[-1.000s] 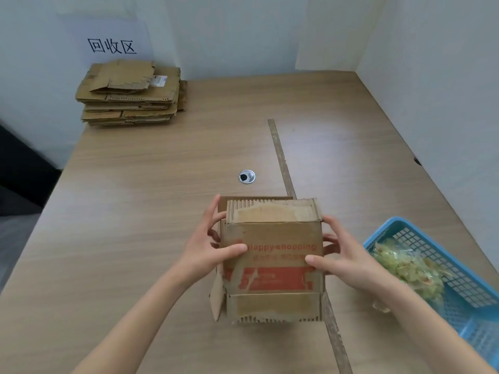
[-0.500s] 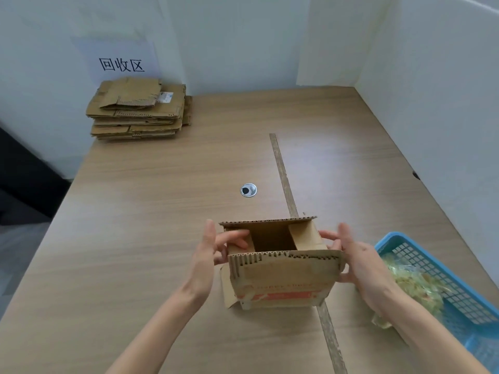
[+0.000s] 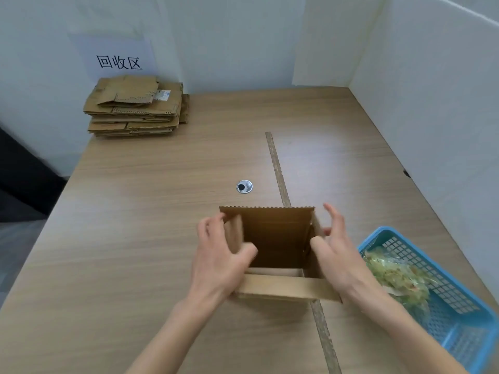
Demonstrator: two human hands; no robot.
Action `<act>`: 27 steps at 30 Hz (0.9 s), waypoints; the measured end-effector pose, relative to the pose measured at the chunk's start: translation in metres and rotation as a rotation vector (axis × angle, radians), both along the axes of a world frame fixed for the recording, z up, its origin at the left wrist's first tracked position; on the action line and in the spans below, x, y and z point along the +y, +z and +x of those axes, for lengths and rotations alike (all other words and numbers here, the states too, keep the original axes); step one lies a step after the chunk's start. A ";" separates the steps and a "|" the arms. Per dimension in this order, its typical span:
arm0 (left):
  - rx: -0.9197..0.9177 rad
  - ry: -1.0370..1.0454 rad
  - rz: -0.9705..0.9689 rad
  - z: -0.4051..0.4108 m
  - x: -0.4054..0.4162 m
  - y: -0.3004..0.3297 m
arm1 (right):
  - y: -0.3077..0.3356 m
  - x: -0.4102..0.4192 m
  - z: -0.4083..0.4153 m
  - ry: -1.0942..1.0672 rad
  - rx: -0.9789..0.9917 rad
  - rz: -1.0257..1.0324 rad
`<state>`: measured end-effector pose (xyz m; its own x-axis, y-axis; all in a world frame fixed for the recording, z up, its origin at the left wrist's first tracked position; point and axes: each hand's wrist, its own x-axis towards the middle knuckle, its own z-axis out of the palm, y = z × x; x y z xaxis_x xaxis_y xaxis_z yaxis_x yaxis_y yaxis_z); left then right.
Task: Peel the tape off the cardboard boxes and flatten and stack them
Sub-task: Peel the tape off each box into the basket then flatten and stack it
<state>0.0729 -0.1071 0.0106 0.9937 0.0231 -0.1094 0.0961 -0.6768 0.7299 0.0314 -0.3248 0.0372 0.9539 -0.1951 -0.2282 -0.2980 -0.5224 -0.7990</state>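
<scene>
An open corrugated cardboard box [image 3: 278, 247], brown with ragged fluted edges, is seen from above on the wood-grain table [image 3: 135, 238], astride a strip seam. Its left side flap is gripped by the left hand [image 3: 218, 255], thumb inside, fingers curled round the outside. The right wall is held by the right hand [image 3: 336, 252], thumb inside, fingers spread loosely outside. The box sits between both hands. A blue plastic mesh basket [image 3: 445, 300] holding crumpled tape [image 3: 397, 279] lies just right. Flattened boxes [image 3: 135, 109] are stacked at the far left corner.
</scene>
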 end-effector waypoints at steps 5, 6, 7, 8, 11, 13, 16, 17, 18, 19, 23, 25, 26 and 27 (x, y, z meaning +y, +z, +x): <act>-0.165 0.015 -0.247 0.005 0.021 0.008 | 0.011 -0.022 0.002 0.096 -0.188 0.103; -0.202 -0.014 -0.248 0.005 0.025 0.009 | 0.009 -0.024 0.002 0.123 -0.210 0.098; -0.234 -0.033 -0.276 0.005 0.031 0.008 | 0.006 -0.027 0.000 0.156 -0.232 0.098; -0.265 -0.043 -0.310 0.003 0.037 0.002 | 0.001 -0.029 -0.002 0.194 -0.243 0.097; -0.254 -0.009 -0.405 -0.010 0.049 -0.024 | -0.026 -0.032 -0.012 0.321 -0.189 0.019; -0.143 0.083 -0.426 -0.029 0.049 -0.052 | -0.054 -0.025 -0.019 0.438 -0.102 -0.124; 0.080 0.197 -0.386 -0.064 0.055 -0.097 | -0.099 -0.009 -0.030 0.603 0.046 -0.390; 0.137 0.194 -0.338 -0.073 0.058 -0.111 | -0.112 -0.004 -0.033 0.633 0.081 -0.443; 0.175 0.175 -0.278 -0.081 0.060 -0.121 | -0.122 0.001 -0.035 0.647 0.109 -0.471; 0.188 0.148 -0.227 -0.087 0.062 -0.130 | -0.130 0.005 -0.037 0.653 0.127 -0.489; 0.210 0.034 0.009 -0.091 0.069 -0.144 | -0.148 0.009 -0.042 0.664 0.131 -0.557; 0.238 -0.022 0.174 -0.085 0.077 -0.144 | -0.151 0.009 -0.043 0.628 0.108 -0.549; 0.228 -0.054 0.258 -0.082 0.081 -0.143 | -0.152 0.010 -0.042 0.583 0.070 -0.548; 0.206 -0.082 0.338 -0.080 0.083 -0.141 | -0.153 0.011 -0.040 0.532 0.012 -0.561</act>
<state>-0.0066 -0.0245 -0.1305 0.9518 0.0132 -0.3063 0.1526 -0.8869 0.4360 -0.0084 -0.3139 -0.1154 0.9496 0.1997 -0.2415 0.0997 -0.9232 -0.3711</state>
